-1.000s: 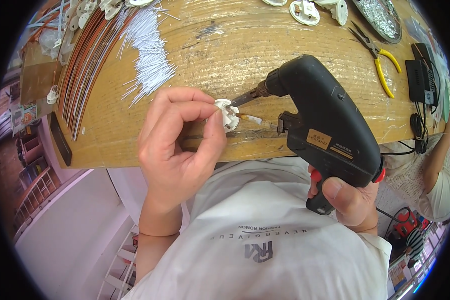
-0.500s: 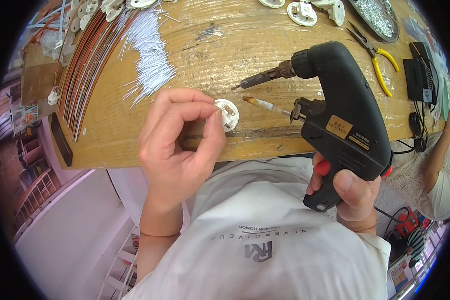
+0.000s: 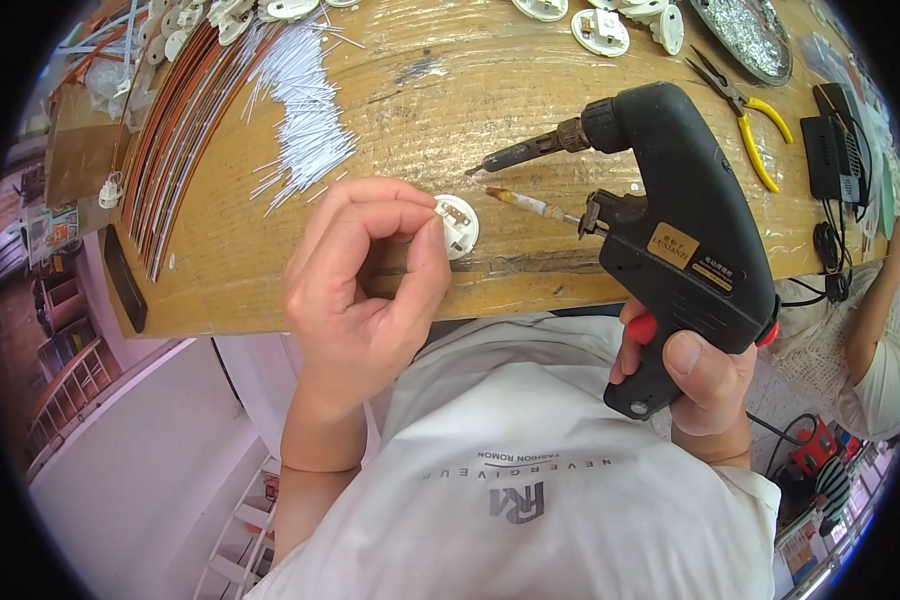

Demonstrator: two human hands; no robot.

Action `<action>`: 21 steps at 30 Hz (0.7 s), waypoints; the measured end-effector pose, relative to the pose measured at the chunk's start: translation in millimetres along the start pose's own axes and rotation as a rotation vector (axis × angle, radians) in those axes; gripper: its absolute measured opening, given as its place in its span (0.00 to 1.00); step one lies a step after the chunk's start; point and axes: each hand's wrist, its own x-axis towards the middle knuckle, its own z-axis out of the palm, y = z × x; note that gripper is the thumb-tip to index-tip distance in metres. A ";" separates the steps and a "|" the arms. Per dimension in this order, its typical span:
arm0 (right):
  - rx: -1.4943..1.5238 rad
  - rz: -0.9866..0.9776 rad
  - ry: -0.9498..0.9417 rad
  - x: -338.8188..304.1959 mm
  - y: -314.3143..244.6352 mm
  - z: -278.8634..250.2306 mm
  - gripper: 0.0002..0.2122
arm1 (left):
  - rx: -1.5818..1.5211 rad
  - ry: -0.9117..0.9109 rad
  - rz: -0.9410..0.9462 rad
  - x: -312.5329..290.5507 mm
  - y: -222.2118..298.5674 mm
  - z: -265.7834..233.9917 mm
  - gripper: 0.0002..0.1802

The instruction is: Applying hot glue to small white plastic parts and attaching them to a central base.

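Between the thumb and fingers of my left hand (image 3: 355,285) is the edge of a small round white plastic base (image 3: 459,226) with metal contacts on its upper face. It is at the near part of the wooden table; whether it rests on the wood I cannot tell. My right hand (image 3: 705,385) wraps round the handle of a black soldering gun (image 3: 695,190) with a red trigger. Its dark tip (image 3: 485,166) points left, above and slightly right of the white base, apart from it. Below that tip, a stained feed tube (image 3: 530,203) also points left.
White short wires (image 3: 305,125) lie in a pile at the far left, beside long brown and white strands (image 3: 185,130). More white bases (image 3: 600,32) stand at the back. Yellow-handled pliers (image 3: 755,130), a metal dish (image 3: 750,40) and a black adapter (image 3: 835,155) are at the right. Another person's arm (image 3: 875,310) shows there.
The soldering gun and my right hand have shifted very slightly left in the picture. My left hand keeps its pinch on the white base, with almost no movement.
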 end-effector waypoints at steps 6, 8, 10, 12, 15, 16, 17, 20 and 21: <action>0.000 -0.019 -0.046 5.3 -2.2 1.5 0.34 | 0.016 -0.016 0.035 0.9 -4.2 -3.2 0.07; 0.065 -0.097 -0.014 6.1 -3.2 9.0 0.29 | 0.016 0.001 0.026 0.2 -3.7 -4.5 0.08; 0.068 -0.129 -0.018 10.2 -6.4 13.7 0.26 | -0.044 0.028 -0.076 -1.9 -1.7 -4.3 0.09; 0.073 -0.165 -0.041 16.5 -8.6 18.4 0.24 | -0.050 0.042 -0.101 -3.3 -0.5 -3.2 0.10; 0.108 -0.266 0.010 26.4 -5.5 22.4 0.21 | -0.034 0.023 -0.045 -2.9 -7.0 -1.7 0.10; 0.111 -0.276 -0.016 29.4 -4.5 21.8 0.21 | -0.016 0.007 -0.028 -1.7 -5.7 -3.2 0.10; 0.122 -0.278 -0.003 32.7 -3.1 22.0 0.22 | -0.029 -0.076 -0.100 -1.5 -0.6 -8.1 0.10; 0.151 -0.279 -0.044 39.0 5.1 14.6 0.23 | -0.012 -0.075 -0.069 -0.7 -2.2 -9.5 0.11; 0.155 -0.298 -0.045 38.7 5.6 13.9 0.24 | 0.026 -0.116 -0.102 -0.3 2.4 -13.0 0.12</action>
